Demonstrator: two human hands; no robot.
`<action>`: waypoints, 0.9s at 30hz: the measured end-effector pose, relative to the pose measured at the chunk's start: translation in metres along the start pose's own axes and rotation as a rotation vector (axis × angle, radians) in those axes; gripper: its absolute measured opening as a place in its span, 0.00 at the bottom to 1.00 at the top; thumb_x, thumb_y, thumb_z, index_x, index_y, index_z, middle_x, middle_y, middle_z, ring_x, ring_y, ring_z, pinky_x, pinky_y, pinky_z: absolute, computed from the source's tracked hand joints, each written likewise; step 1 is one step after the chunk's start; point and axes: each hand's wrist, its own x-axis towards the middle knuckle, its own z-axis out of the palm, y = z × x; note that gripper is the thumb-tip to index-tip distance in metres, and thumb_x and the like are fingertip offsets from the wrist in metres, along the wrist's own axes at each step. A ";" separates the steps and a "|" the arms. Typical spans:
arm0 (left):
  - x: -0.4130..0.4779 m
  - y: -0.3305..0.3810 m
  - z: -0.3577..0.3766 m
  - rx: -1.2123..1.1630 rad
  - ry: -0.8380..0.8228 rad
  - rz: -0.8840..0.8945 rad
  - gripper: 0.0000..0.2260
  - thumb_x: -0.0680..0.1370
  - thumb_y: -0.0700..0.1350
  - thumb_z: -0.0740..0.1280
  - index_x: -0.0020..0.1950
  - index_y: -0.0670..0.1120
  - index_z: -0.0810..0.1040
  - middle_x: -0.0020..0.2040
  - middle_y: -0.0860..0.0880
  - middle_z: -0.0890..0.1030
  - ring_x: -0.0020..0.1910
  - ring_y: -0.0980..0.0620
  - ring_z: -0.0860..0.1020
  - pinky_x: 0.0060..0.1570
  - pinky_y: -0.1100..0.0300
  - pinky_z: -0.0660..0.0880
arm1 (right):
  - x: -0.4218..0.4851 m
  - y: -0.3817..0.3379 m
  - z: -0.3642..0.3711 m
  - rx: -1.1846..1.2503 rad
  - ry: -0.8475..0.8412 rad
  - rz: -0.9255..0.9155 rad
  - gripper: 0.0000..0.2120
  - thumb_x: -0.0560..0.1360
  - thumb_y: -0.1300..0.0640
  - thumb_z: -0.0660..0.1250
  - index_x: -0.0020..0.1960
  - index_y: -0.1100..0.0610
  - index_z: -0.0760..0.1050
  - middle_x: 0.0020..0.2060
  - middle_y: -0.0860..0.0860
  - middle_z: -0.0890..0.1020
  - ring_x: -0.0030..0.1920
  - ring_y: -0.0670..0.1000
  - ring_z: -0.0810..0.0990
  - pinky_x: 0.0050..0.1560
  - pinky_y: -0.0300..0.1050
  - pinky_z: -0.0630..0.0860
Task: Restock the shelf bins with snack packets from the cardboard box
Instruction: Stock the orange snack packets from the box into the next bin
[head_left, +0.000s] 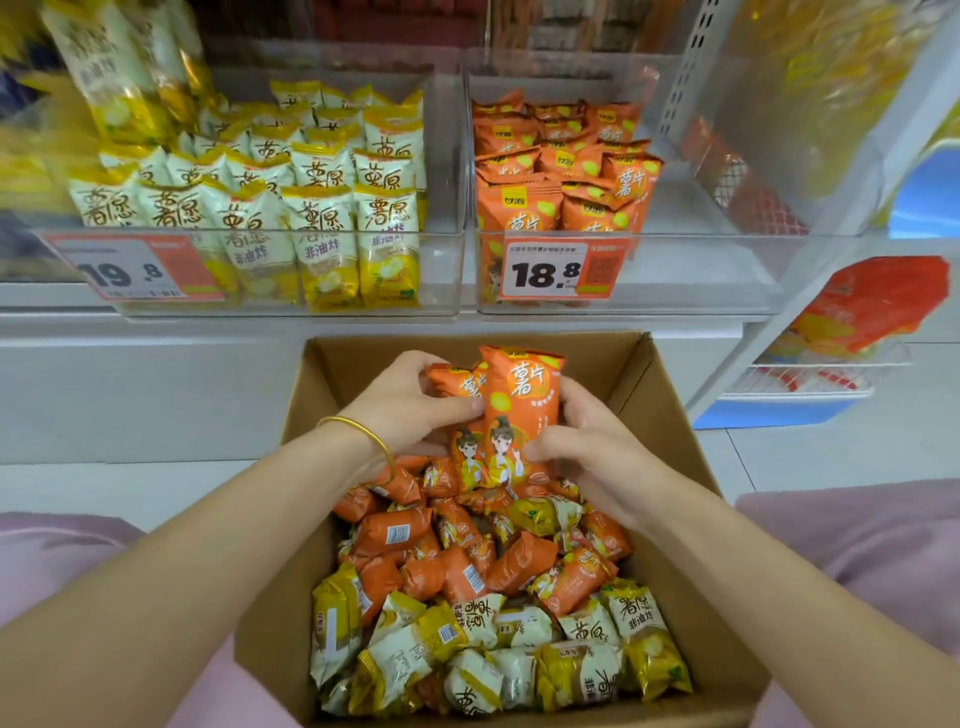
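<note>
Both hands hold a small bundle of orange snack packets (519, 415) over the far end of the cardboard box (670, 415). The bundle stands upright. Its long axis runs from the person toward the shelf, with the printed tops pointing to the shelf bins and the lower ends pointing down into the box. The left hand (410, 405), with a gold bangle (363, 431) on the wrist, curls its fingers around the left side of the bundle. The right hand (587, 441) grips the right side, thumb on the front. Inside the box, loose orange packets (467, 561) lie in the middle in many directions, and loose yellow-and-white packets (519, 660) fill the near end. Above, the right shelf bin (701, 270) contains shelved orange packets (618, 187) standing upright behind an 18.8 price tag (558, 270). The left shelf bin (441, 270) contains shelved yellow-and-white packets (322, 218).
</note>
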 end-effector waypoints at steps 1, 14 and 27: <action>0.000 0.002 0.002 0.009 -0.003 0.018 0.20 0.72 0.43 0.73 0.60 0.47 0.70 0.55 0.47 0.79 0.51 0.50 0.81 0.47 0.49 0.81 | 0.001 -0.002 -0.002 0.002 -0.007 0.019 0.35 0.61 0.63 0.71 0.67 0.54 0.67 0.59 0.59 0.79 0.57 0.57 0.80 0.55 0.52 0.79; -0.012 0.099 0.033 -0.014 -0.051 0.415 0.05 0.76 0.39 0.67 0.50 0.46 0.77 0.50 0.44 0.80 0.48 0.48 0.81 0.45 0.49 0.81 | -0.008 -0.091 -0.057 0.127 -0.120 -0.275 0.46 0.60 0.64 0.74 0.70 0.39 0.61 0.57 0.49 0.81 0.55 0.53 0.82 0.50 0.49 0.80; 0.073 0.171 0.058 1.037 0.283 0.758 0.15 0.78 0.43 0.62 0.64 0.44 0.76 0.63 0.43 0.76 0.64 0.42 0.72 0.63 0.47 0.69 | 0.064 -0.177 -0.141 0.006 0.197 -0.378 0.45 0.60 0.61 0.73 0.73 0.46 0.57 0.54 0.52 0.77 0.48 0.52 0.81 0.44 0.51 0.81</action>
